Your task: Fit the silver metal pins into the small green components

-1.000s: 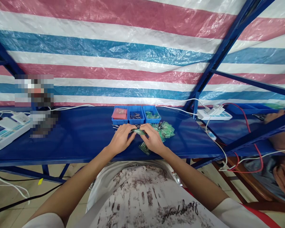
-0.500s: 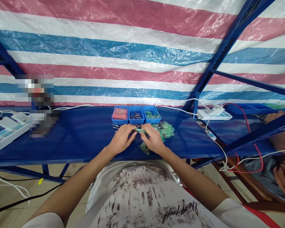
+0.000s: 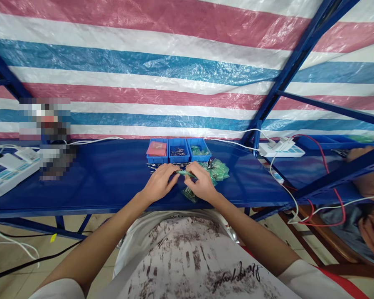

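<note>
My left hand and my right hand meet over the blue table, fingers pinched on the two ends of a small green plastic packet. What the packet contains is too small to make out. Dark, thin metal-tipped pieces lie in a row just beyond my left hand. Beside my right hand is a pile of clear green packets. Another dark green packet lies under my right wrist, partly covered.
Three blue bins stand behind my hands: one with a pink packet, one with dark thin pieces, one with green packets. White power strips with cables lie at both sides. Another person's arm shows at right.
The green packet between my fingers has tilted slightly. Both hands stay in nearly the same place.
</note>
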